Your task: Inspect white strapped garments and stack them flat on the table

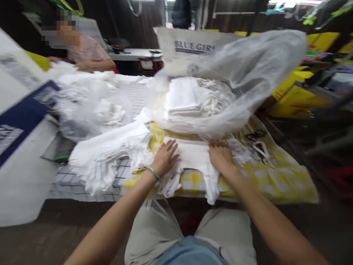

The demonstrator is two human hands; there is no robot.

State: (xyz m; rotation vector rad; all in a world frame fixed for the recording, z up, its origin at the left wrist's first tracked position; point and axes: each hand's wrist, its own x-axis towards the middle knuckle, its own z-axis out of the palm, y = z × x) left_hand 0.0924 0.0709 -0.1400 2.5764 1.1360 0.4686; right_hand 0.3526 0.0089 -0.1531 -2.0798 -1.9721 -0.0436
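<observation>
A flat white garment with strap-like ends point(194, 156) lies in front of me on a yellow checked cloth point(286, 180). My left hand point(166, 156), with a green bangle at the wrist, rests on its left side with fingers stretched out. On the opposite side, my right hand point(220, 154) lies palm down on the garment's upper corner, its fingers slightly blurred. Just beyond them, a folded stack of white garments point(183, 95) sits inside an open clear plastic bag point(264, 70). Another pile of white garments point(110, 147) spreads out left of my left hand.
White-handled scissors point(261, 150) and a dark-handled tool point(255, 135) lie at right. A second plastic bag of white pieces point(91, 106) is at left. A printed carton point(165, 44) stands behind; another box point(24, 147) borders the left. A person point(88, 55) works across the table.
</observation>
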